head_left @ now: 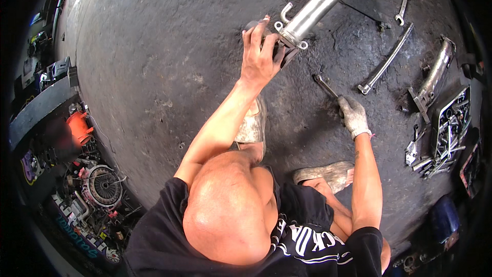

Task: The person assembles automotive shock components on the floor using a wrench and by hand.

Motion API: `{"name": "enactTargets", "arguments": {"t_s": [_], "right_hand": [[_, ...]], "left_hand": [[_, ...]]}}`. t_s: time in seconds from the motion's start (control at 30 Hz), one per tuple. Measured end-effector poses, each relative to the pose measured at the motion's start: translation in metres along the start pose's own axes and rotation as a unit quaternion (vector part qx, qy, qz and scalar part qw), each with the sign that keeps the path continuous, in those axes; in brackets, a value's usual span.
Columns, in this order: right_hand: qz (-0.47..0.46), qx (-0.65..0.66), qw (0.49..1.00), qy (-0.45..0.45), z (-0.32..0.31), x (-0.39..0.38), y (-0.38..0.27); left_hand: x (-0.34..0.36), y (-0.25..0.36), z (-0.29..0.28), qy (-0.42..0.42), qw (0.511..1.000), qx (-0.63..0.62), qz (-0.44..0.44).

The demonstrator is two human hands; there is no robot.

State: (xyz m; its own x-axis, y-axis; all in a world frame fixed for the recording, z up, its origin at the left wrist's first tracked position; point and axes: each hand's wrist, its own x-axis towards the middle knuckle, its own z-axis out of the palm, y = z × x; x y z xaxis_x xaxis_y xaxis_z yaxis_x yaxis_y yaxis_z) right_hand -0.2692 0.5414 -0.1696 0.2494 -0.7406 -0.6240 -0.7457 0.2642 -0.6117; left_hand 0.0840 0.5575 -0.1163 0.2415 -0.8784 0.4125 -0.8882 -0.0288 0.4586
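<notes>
A silver cylindrical EGR cooler [320, 7] lies slanted across the dark floor, with a small bent pipe and bolt lugs near its close end. My bare left hand [260, 56] grips the dark flanged part at that end, its fingers curled over the top and partly hiding it. To the right, my right hand [352, 116] wears a grey knitted glove. Its fingers are closed on a small wrench [326, 87], whose ring end points up and left, a little off the cooler. The palm side of this hand is hidden.
Right of the cooler lie an open-end wrench [404, 2], a long-handled bar [387, 60] and a thin dark rod [365, 13]. Farther right are a dirty metal tube [436, 74] and a tool tray [434, 141]. Engine parts [105, 184] and an orange container [79, 127] crowd the left.
</notes>
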Motion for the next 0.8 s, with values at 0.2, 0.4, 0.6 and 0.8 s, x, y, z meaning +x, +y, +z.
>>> {"name": "enactTargets", "arguments": {"t_s": [0.2,0.4,0.6,0.8], "right_hand": [[0.104,0.11,0.988,-0.039,-0.006,-0.007,-0.034],[0.141,0.165,0.975,-0.054,-0.01,-0.007,-0.035],[0.157,0.189,0.969,-0.021,-0.005,-0.008,-0.034],[0.128,0.15,0.979,-0.045,-0.008,-0.005,-0.033]], "left_hand": [[-0.002,-0.009,-0.003,-0.022,0.998,0.016,0.065],[0.0,-0.01,-0.001,-0.013,0.999,0.008,0.039],[-0.002,-0.003,-0.001,-0.017,1.0,0.006,0.014],[-0.002,-0.009,-0.002,-0.022,0.999,0.011,0.036]]}}
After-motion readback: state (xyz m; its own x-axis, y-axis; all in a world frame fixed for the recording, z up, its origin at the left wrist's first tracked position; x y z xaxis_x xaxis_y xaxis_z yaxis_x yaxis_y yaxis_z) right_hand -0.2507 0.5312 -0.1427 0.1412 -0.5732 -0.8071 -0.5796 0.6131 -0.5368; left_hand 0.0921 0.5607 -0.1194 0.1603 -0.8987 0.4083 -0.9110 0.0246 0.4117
